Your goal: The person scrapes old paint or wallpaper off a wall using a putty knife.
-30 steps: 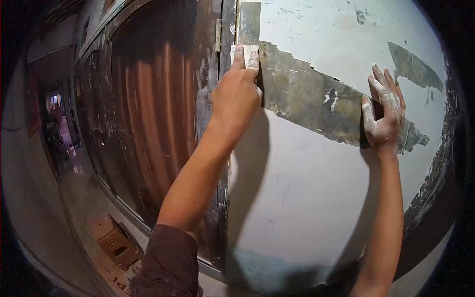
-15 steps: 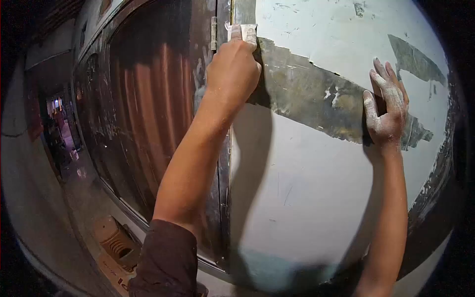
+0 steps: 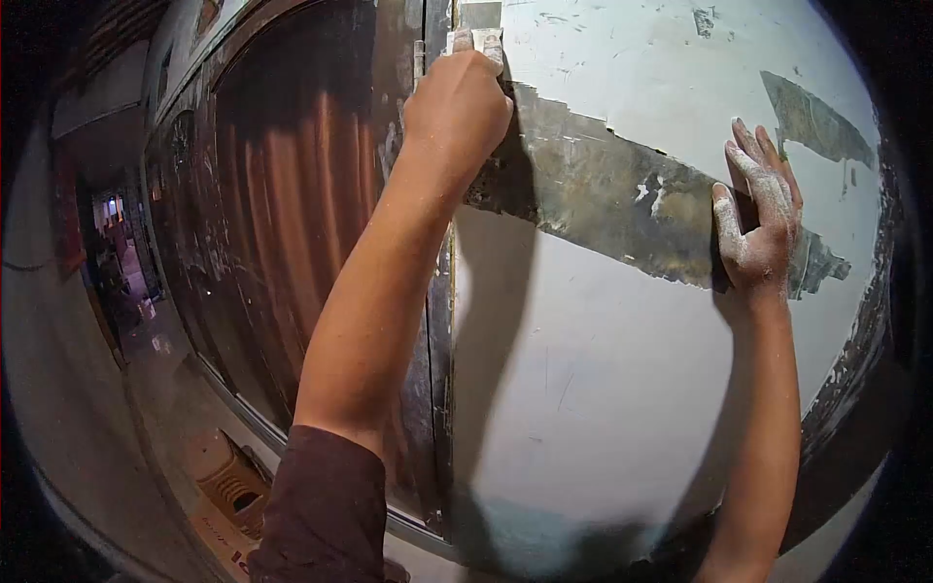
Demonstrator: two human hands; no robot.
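My left hand is raised high at the door frame's edge, its fingers closed on a flat, pale putty scraper. Two fingertips press on the scraper's face, and most of it is hidden by the hand. Bare grey patches show beside it where the white wall lacks its coating, mainly along a wide grey strip. At the strip's right end, my right hand lies against the wall with fingers stretched and thumb apart. White powder coats its thumb and fingers; nothing is held in it.
Left of the wall stands a dark wooden door with a hinge and reddish-brown curtain-like folds. On the floor at lower left are a brown plastic stool and a box. A passage recedes behind.
My left hand has slid slightly upward along the frame edge with the scraper. My right hand stays at nearly the same place on the wall.
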